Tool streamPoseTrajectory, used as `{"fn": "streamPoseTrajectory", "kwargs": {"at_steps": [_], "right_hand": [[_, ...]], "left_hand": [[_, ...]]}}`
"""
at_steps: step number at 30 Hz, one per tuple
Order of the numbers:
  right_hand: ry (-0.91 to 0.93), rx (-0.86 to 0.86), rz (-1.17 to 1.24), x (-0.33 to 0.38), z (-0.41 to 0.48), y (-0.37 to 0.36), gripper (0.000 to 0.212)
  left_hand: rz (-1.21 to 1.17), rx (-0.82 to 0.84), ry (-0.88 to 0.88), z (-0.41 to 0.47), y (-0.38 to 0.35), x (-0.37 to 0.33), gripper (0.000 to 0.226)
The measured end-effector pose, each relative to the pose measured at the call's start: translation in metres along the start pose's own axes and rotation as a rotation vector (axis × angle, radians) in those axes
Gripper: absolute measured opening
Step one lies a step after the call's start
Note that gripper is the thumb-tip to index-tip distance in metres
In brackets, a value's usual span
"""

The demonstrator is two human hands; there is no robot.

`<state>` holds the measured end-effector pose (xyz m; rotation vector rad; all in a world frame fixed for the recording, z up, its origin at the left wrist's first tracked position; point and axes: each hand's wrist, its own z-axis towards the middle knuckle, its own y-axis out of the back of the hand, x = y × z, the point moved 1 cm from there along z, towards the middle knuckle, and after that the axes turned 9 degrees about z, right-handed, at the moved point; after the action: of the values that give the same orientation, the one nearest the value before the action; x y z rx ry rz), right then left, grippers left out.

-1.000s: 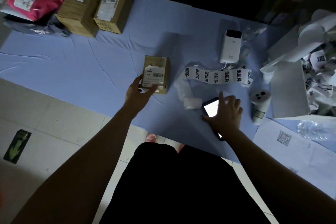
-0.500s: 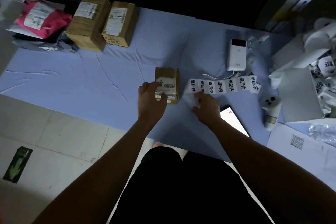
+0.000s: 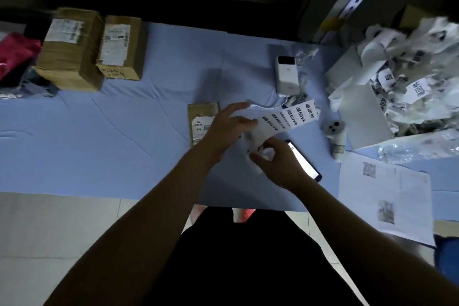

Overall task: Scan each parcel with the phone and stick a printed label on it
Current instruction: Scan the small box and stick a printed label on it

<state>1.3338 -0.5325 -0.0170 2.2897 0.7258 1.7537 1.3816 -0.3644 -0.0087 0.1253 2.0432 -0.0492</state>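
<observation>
A small brown parcel (image 3: 201, 120) with a white shipping label lies on the blue sheet (image 3: 124, 131). My left hand (image 3: 228, 129) hovers over its right side and pinches the strip of printed labels (image 3: 290, 118). My right hand (image 3: 278, 161) grips the strip's near end, lifted off the sheet. The phone (image 3: 305, 160), screen lit, lies just right of my right hand, partly hidden by it.
Two larger brown boxes (image 3: 72, 49) (image 3: 121, 47) and a red bag (image 3: 15, 57) sit at the far left. A white label printer (image 3: 286, 76), a white handheld scanner (image 3: 336, 139), a box of crumpled label waste (image 3: 409, 77) and printed sheets (image 3: 387, 194) lie to the right.
My right hand left the phone and took hold of the label strip. My left hand came off the small parcel and joined it on the strip, which is now lifted.
</observation>
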Motion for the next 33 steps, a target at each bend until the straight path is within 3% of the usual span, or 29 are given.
{"fn": "streamPoseTrajectory", "kwargs": {"at_steps": [2, 6, 12, 15, 20, 24, 30, 33], "right_hand": [[-0.008, -0.022, 0.091, 0.003, -0.004, 0.005, 0.017], [-0.079, -0.215, 0.598, 0.016, -0.005, 0.011, 0.026], [0.046, -0.387, 0.751, 0.043, 0.007, 0.009, 0.027], [0.122, -0.411, 0.700, 0.050, 0.011, 0.018, 0.025], [0.236, -0.379, 0.405, 0.058, 0.008, 0.024, 0.026], [0.285, -0.309, 0.253, 0.059, 0.002, 0.033, 0.025], [0.255, -0.287, 0.251, 0.058, -0.006, 0.040, 0.012], [0.224, -0.284, 0.204, 0.057, -0.008, 0.043, 0.016]], "left_hand": [[-0.030, -0.029, -0.116, -0.001, 0.000, -0.008, 0.034], [0.120, -0.129, -0.267, -0.003, 0.003, -0.019, 0.018], [0.209, -0.125, -0.418, -0.011, 0.004, -0.031, 0.015], [0.404, -0.127, -0.568, -0.015, 0.004, -0.042, 0.025], [0.749, -0.128, -0.755, -0.016, 0.000, -0.062, 0.038], [0.762, -0.011, -0.853, -0.016, 0.002, -0.070, 0.029], [0.923, 0.027, -0.899, -0.015, 0.000, -0.066, 0.021], [0.975, 0.026, -0.894, -0.017, -0.001, -0.062, 0.024]]}}
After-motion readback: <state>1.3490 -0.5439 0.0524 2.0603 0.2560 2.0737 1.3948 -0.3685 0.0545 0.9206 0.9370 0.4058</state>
